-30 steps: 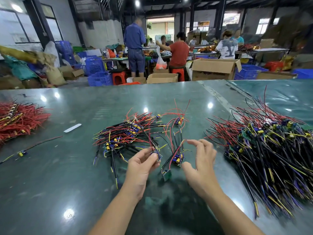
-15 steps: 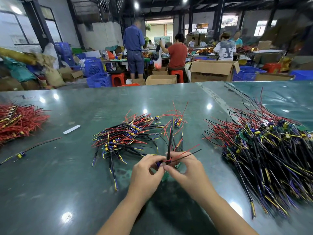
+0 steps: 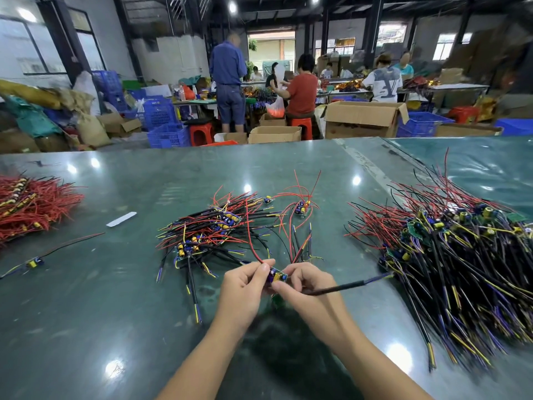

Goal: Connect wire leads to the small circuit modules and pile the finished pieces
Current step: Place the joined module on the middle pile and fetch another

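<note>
Green and glossy, the bench (image 3: pixel 86 327) carries every item I see, and I use the small circuit board (image 3: pixel 277 276) as my landmark. My left hand (image 3: pixel 245 287) pinches the board's left end, fingers curled round it. My right hand (image 3: pixel 305 287) grips the right end, fingers also curled. The board sits between both hands, just above the bench. A red wire (image 3: pixel 251 235) rises from the board's left end and runs away from me. A black lead (image 3: pixel 346 287) runs from the right hand to the right of the board, ending beside the large pile (image 3: pixel 461 269).

That large pile of black, red and yellow wired boards lies well to the right of the board. A smaller pile (image 3: pixel 207 229) of wired boards lies just beyond it and slightly left. One loose board with red wires (image 3: pixel 301 207) lies beyond it. A heap of red wires (image 3: pixel 31 206) lies far to its left, at the bench edge. A single wired piece (image 3: pixel 34 262) lies to its left, nearer me than the heap.
</note>
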Demonstrator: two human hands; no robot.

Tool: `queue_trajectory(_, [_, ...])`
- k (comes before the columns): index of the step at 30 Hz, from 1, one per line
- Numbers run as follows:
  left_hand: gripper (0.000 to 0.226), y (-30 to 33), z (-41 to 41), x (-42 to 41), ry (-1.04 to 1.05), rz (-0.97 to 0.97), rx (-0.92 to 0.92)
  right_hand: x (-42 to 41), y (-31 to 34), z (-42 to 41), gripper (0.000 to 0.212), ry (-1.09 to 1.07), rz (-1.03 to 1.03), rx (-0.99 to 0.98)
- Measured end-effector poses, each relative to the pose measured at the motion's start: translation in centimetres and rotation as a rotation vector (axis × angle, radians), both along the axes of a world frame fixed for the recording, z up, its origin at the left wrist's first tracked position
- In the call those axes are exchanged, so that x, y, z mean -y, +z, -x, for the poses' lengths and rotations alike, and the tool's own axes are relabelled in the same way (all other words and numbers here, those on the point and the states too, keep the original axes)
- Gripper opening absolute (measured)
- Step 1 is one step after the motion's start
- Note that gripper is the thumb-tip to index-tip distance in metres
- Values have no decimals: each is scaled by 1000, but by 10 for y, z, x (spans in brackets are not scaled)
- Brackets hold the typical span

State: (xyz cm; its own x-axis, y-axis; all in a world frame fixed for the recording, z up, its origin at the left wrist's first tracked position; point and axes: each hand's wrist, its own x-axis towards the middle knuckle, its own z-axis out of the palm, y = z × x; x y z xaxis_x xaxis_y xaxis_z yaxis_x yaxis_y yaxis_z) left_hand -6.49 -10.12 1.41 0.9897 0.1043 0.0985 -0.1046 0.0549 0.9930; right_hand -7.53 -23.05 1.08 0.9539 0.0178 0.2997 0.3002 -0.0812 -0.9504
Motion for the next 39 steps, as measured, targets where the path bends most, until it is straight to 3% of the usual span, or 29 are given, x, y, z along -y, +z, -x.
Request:
queue_trajectory(10, [26,4,5,0,-64,-103,67,7,8,-2,45,89,-405,-226])
queue_trajectory(15, [23,-1,2,-6,279,-482,249,2,7,1,49,53,-498,-292])
queue_trajectory(17, [26,0,0,-13,284,-399,269,4,7,0,50,26,-560,-315])
queue_trajectory(21, [19,3,-1,-14,58,-154,201,6,8,0,50,26,-564,-331])
queue_trajectory(26, [24,0,-4,-7,90,-118,151,1,7,4,49,48,-539,-348])
queue_trajectory(31, [30,2,-6,-12,61,162,89,3,9,1,37,73,-724,-410])
queue_trajectory(35, [14,2,-2,-6,-41,103,104,1,9,3,37,85,-680,-403])
queue_trajectory(39, [20,3,-1,-5,11,64,139,2,8,3,37,93,-685,-390])
